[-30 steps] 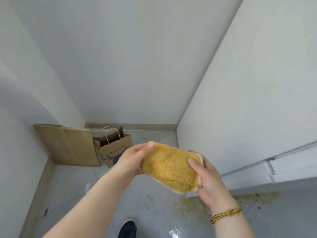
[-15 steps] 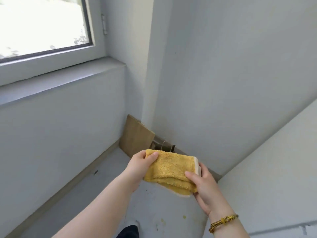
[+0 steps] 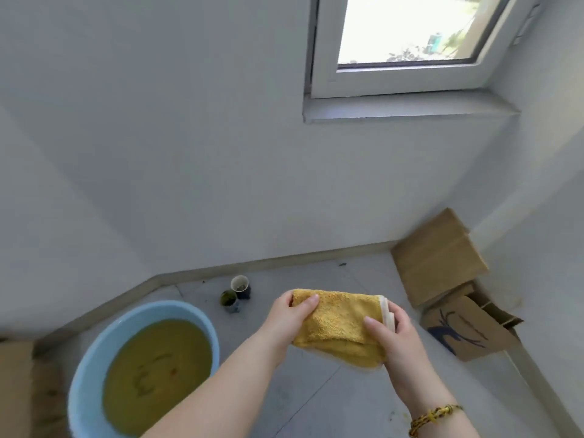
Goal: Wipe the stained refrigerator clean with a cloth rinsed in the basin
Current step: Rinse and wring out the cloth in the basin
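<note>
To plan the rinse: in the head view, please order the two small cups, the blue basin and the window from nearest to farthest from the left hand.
From the left hand:
1. Two small cups, just beyond, left.
2. Blue basin, lower left.
3. Window, high, far right.

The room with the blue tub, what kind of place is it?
Probably a bare corner of a home or utility room. There are plain white walls, a window with a sill, and a grey tiled floor holding a blue basin of murky water and cardboard boxes.

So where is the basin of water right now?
In the head view, the blue basin sits on the floor at the lower left, full of murky yellowish water, left of the hands holding the yellow cloth and just in front of two small cups.
</note>
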Available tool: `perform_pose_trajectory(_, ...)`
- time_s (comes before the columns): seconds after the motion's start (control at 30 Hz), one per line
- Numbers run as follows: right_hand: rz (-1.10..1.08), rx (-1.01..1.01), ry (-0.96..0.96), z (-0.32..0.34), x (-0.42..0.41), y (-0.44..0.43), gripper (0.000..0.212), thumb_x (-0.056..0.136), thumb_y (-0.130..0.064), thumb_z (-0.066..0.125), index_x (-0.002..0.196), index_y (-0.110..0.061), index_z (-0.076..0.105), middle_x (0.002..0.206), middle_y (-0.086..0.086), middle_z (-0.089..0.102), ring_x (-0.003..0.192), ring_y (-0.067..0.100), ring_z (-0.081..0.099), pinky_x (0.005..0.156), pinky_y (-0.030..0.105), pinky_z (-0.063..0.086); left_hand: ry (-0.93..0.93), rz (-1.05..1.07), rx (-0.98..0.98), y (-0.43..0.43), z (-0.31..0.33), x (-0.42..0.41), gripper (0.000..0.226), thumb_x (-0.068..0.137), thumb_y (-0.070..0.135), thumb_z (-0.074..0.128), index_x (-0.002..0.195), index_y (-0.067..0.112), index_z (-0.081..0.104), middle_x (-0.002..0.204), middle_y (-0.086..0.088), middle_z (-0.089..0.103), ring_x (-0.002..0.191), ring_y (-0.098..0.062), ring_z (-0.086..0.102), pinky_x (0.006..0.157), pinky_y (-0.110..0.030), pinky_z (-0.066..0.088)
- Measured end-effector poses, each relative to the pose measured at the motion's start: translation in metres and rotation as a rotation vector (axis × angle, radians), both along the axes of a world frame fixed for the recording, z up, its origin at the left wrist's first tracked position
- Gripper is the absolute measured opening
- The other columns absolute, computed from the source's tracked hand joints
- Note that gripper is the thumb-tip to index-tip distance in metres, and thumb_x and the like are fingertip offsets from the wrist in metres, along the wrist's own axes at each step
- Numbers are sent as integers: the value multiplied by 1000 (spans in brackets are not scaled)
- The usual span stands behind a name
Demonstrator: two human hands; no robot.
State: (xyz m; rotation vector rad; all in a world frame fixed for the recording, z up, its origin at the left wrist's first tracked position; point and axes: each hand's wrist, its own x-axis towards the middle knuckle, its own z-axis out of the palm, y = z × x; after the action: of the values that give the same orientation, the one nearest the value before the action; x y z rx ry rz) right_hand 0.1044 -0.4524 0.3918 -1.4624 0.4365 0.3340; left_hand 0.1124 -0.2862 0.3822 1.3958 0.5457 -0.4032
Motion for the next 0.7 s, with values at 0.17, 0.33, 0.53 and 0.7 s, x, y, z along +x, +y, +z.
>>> perform_pose_trajectory(0.17,217,-11,39,-15,-5,80,35,86,-3,57,116,-17,45,95,3,58,81,16,56,62,27,46,7,270,21,76,-12,-40,19,85,21,62,103,22,56,102,0,60,95,-16,57,85,-33,50)
perform_pose_trajectory(0.33,364,-53,80,-37,-26,176,32,87,-3,57,113,-17,45,91,0,56,78,13,54,59,24,44,96,465,48,167,-36,-87,24,85,21,61,108,19,54,110,-3,59,104,-21,57,93,-38,48)
perform_pose_trajectory(0.53,521,-186,134,-105,-50,300,27,88,-11,57,111,-20,44,90,-6,51,83,13,51,74,30,45,194,480,133,282,-105,-137,33,90,14,53,123,11,53,115,-4,60,104,-22,56,74,-28,50)
perform_pose_trajectory(0.7,577,-270,170,-191,-72,370,35,86,-20,62,112,-22,37,87,-12,45,94,16,49,83,30,44,301,529,293,334,-187,-153,39,90,28,52,125,11,51,123,-7,57,111,-23,53,86,-32,46)
